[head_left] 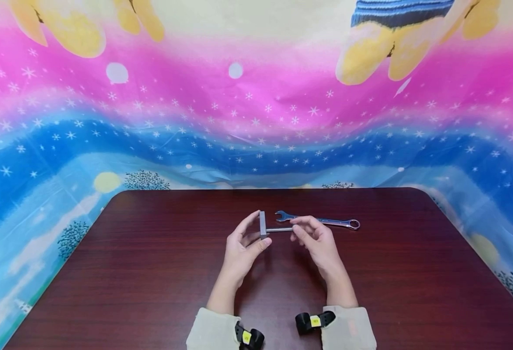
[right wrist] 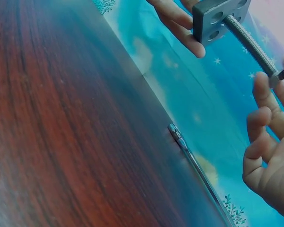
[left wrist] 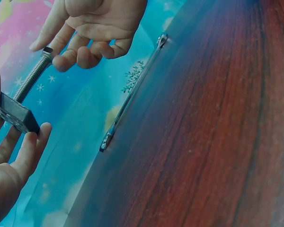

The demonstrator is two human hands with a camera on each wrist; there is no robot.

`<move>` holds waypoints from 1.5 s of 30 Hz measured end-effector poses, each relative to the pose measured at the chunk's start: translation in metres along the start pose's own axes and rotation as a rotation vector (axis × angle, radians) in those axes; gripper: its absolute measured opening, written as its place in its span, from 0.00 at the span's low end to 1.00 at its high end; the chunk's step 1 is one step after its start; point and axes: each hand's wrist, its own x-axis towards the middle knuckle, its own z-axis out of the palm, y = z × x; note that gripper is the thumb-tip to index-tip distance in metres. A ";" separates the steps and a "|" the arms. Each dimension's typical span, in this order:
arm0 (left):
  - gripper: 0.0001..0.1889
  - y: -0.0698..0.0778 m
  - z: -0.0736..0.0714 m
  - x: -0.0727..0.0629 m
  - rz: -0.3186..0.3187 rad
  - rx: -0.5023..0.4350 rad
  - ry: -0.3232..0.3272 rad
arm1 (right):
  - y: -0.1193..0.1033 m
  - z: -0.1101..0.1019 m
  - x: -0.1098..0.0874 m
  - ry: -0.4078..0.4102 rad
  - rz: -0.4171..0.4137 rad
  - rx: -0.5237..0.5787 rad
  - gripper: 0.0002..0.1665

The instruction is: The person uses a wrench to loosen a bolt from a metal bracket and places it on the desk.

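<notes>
My left hand [head_left: 240, 250] grips a grey metal block [head_left: 263, 224] by its edges, thumb at the near end and fingers at the far end. Several round holes show in the block's face in the right wrist view. A long threaded bolt [right wrist: 251, 44] stands out from one of these holes, pointing toward my right hand [head_left: 319, 243]. Thumb and fingertips of that hand pinch the bolt's hex head [right wrist: 276, 78]. Block and bolt are held up above the table. Just beyond my right hand lies a combination wrench [head_left: 337, 222], partly covered by the fingers in the head view.
The dark red-brown wooden table [head_left: 151, 272] has rounded far corners. A colourful printed cloth [head_left: 195, 112] hangs behind and beside it. Each sleeve cuff has a black strap [head_left: 315, 322] with a yellow label near the front edge.
</notes>
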 end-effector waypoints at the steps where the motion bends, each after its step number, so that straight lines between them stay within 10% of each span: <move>1: 0.35 0.000 0.000 0.000 -0.001 0.001 -0.004 | 0.000 0.000 0.000 0.014 0.006 0.005 0.16; 45: 0.34 -0.004 0.000 -0.001 -0.015 0.004 -0.018 | -0.001 0.003 0.000 0.044 0.044 0.026 0.15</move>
